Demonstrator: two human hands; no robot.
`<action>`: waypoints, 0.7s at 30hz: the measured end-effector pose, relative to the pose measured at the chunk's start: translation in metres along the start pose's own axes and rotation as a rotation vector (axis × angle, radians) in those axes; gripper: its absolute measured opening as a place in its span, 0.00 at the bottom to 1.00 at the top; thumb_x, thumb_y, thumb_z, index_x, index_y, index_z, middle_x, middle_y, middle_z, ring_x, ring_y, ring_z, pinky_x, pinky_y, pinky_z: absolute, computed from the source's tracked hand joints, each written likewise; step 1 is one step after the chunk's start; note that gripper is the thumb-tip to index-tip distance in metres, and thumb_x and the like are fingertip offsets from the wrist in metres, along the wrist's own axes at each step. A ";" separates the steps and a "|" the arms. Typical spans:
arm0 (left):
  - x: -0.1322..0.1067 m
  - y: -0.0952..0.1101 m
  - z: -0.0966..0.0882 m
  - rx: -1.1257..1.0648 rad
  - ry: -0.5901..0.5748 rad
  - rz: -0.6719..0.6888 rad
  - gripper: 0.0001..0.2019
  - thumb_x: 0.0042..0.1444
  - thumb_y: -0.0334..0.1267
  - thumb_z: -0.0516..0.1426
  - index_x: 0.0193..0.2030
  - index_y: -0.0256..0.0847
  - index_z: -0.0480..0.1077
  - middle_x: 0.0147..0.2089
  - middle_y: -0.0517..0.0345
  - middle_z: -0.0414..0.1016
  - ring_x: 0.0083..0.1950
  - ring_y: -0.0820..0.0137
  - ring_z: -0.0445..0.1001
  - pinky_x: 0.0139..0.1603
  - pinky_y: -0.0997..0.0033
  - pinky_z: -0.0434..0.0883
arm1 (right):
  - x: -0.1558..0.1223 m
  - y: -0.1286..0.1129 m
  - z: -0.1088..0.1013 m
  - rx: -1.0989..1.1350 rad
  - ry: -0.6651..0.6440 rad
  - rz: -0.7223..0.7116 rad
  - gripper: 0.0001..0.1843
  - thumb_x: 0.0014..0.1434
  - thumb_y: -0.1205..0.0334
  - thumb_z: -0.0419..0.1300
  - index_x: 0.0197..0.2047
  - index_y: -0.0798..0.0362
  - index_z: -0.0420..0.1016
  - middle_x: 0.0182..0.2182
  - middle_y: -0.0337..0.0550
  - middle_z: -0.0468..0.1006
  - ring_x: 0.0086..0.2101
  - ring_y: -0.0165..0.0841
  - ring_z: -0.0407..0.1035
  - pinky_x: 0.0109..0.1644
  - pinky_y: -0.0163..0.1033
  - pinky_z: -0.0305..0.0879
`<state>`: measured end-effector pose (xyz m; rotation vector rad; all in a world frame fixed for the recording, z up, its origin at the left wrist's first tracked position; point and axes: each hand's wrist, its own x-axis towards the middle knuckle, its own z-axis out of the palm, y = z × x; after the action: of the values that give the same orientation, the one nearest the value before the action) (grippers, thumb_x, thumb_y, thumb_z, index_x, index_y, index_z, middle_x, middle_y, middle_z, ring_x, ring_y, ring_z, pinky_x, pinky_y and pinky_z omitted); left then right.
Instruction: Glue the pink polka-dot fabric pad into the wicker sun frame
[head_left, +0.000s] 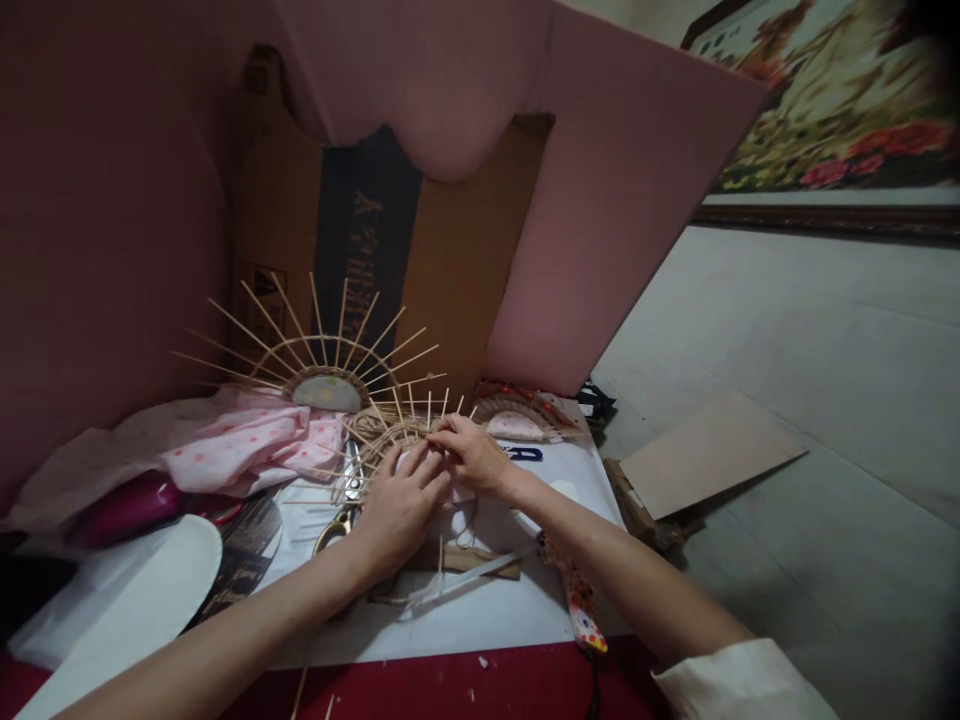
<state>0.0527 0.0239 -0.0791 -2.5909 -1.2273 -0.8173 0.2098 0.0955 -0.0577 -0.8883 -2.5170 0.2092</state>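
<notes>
In the middle of the table, thin wooden sticks fan out from a small woven piece (399, 428) with twine about its edge. My left hand (405, 495) lies over its lower part, fingers bent and pressing it. With fingertips pinched together, my right hand (469, 450) works at the piece's upper right edge, on what looks like twine. Behind stands a larger half-round stick fan (326, 390) with a pale centre and a woven rim. Scissors (337, 525) lie just left of my left hand, partly covered. The underside of the held piece is hidden.
A cardboard box (465, 260) and pink boards (600, 180) rise at the back. Spotted pink cloth (255, 440) and a magenta object (127, 508) lie left. Another half-round woven piece (517, 425) and a blue cutter (523, 454) lie right. A wooden strip (480, 562) lies in front.
</notes>
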 end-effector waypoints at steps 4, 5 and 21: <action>-0.007 -0.004 0.006 0.061 0.008 0.013 0.14 0.59 0.35 0.52 0.52 0.43 0.70 0.57 0.48 0.71 0.61 0.54 0.61 0.61 0.43 0.52 | 0.002 0.005 0.001 -0.017 -0.018 -0.023 0.17 0.53 0.73 0.58 0.47 0.53 0.73 0.43 0.48 0.71 0.44 0.38 0.62 0.47 0.42 0.61; -0.008 -0.004 0.006 0.060 0.013 0.018 0.14 0.59 0.34 0.52 0.51 0.43 0.70 0.57 0.48 0.71 0.61 0.55 0.61 0.61 0.44 0.53 | 0.003 0.006 0.001 -0.021 -0.022 -0.028 0.17 0.54 0.73 0.58 0.47 0.53 0.73 0.44 0.48 0.71 0.44 0.38 0.62 0.47 0.43 0.61; -0.006 -0.010 -0.001 0.037 0.003 0.046 0.10 0.60 0.35 0.51 0.44 0.46 0.73 0.55 0.52 0.72 0.59 0.56 0.65 0.56 0.49 0.59 | 0.002 0.022 -0.017 0.112 0.138 0.115 0.21 0.52 0.82 0.47 0.40 0.56 0.75 0.35 0.43 0.75 0.37 0.30 0.69 0.42 0.35 0.64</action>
<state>0.0414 0.0259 -0.0827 -2.5773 -1.1656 -0.7821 0.2285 0.1139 -0.0487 -0.9682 -2.3067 0.3119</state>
